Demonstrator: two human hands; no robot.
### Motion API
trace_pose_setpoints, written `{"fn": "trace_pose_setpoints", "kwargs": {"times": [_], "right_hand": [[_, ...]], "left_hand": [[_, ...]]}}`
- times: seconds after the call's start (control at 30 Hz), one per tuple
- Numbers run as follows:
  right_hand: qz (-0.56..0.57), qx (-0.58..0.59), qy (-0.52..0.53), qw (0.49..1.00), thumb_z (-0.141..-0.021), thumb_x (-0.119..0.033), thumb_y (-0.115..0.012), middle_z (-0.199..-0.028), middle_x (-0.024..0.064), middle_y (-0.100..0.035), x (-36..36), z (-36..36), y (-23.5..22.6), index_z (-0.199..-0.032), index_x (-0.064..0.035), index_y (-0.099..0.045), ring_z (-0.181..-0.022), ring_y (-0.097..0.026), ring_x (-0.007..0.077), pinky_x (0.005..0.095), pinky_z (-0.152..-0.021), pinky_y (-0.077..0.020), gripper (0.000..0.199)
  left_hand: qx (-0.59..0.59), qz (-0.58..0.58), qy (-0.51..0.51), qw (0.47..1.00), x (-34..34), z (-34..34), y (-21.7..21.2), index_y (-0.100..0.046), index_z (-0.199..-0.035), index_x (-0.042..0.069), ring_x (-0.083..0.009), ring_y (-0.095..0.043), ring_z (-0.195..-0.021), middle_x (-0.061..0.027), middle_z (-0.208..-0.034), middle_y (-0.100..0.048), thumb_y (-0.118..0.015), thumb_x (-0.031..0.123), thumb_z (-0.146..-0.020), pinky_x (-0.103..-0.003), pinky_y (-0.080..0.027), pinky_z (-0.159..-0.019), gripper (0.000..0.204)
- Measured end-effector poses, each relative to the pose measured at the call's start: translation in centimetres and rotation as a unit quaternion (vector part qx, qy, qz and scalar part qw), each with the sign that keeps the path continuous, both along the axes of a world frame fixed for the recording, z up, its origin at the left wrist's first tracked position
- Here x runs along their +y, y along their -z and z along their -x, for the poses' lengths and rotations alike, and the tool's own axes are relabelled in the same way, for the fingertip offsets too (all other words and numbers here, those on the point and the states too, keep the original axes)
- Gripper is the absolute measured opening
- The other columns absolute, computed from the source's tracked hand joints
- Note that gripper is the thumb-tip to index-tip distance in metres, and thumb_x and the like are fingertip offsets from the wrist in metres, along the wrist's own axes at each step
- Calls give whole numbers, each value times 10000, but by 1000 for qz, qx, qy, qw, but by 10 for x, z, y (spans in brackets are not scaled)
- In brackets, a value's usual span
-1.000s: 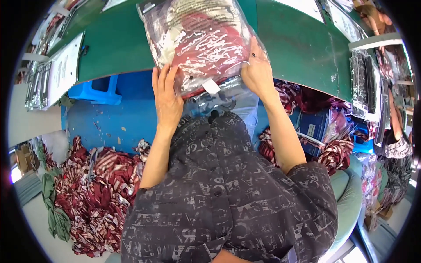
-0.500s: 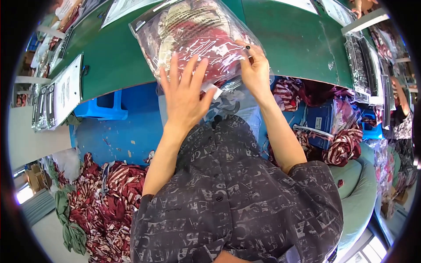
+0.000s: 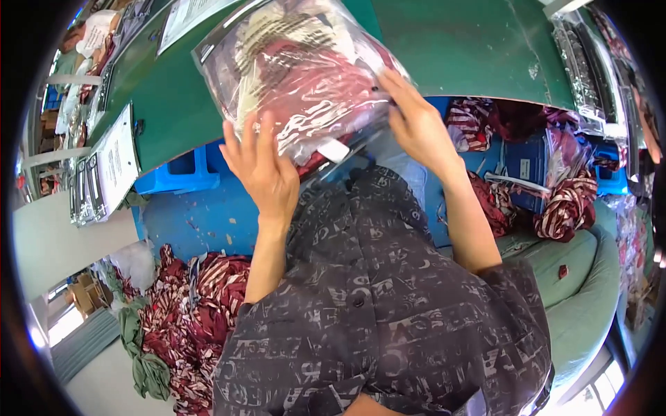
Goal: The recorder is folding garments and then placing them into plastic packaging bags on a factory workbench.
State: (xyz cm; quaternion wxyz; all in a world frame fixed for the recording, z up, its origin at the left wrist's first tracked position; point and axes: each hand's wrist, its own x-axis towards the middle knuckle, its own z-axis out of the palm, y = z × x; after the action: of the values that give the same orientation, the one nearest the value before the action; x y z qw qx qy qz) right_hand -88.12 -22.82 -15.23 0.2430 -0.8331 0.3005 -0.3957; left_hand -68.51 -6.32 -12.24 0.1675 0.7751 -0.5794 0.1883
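Observation:
A clear plastic bag [image 3: 305, 90] lies on the green table, its near edge reaching past the table's front. Through the film shows a folded maroon and cream garment [image 3: 291, 59]. Near the bag's bottom is a small white tag [image 3: 334, 150]. My left hand [image 3: 263, 166] rests at the lower left of the bag with its fingers apart. On the other side, my right hand [image 3: 422, 128] touches the bag's right edge, fingers stretched along the film. Neither hand appears to be gripping anything.
The green table [image 3: 472, 48] spans the far side. A blue stool [image 3: 182, 177] stands under it at left. Heaps of maroon striped cloth [image 3: 208, 298] lie on the floor. A blue crate [image 3: 525, 170] sits at right, near a green cushioned seat [image 3: 583, 270].
The bag has shifted slightly left and nearer me. My left hand has slid from its front to its lower left; my right hand's fingers have straightened out from a pinch.

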Motion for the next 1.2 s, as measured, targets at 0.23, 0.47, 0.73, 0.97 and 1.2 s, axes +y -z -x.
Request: {"fn": "trace_pose_setpoints", "kwargs": {"times": [0.23,0.47,0.73,0.97,1.2], "right_hand": [[-111,-62,152,980,-890,0,-649,-1006,146,-650,31,16,14,-1124,22,-645,-888,-614,224,305,-762,-511,235],[-95,25,105,990,-991,-90,-544,-1058,137,-632,16,-2,-4,-1196,2,-608,-910,-591,238,321,-848,-473,233],[-22,65,-50,996,-990,-192,-532,-995,131,-701,-37,-172,-36,-1115,-15,-656,-836,-642,338,382,-776,-509,250],[-279,113,-18,954,-948,-130,-636,-878,94,-667,-77,-195,-5,-1133,-31,-640,-676,-631,193,318,-600,-499,210],[-320,-40,-50,945,-927,-65,-658,-1133,95,-593,-60,-162,5,-1148,-19,-625,-769,-621,138,267,-651,-499,228]], "left_hand": [[591,237,-153,756,41,11,37,-280,-1491,-85,-326,-396,-1394,-282,-1496,-362,-582,237,-1027,-371,-335,-1145,640],[742,297,-75,597,77,25,36,-444,-1450,-11,-216,-564,-1104,-157,-1313,-588,-420,246,-1091,-318,-430,-963,442],[616,412,-123,661,86,-67,-3,-383,-1466,29,-191,-565,-1045,-153,-1243,-565,-425,186,-1076,-322,-484,-945,423],[715,443,-150,520,70,-63,29,-374,-1461,4,-201,-615,-1060,-189,-1333,-540,-520,80,-1022,-288,-530,-854,468],[724,351,-120,582,68,-67,60,-460,-1372,-18,-198,-647,-1024,-187,-1259,-606,-545,29,-983,-289,-544,-817,401]]}}
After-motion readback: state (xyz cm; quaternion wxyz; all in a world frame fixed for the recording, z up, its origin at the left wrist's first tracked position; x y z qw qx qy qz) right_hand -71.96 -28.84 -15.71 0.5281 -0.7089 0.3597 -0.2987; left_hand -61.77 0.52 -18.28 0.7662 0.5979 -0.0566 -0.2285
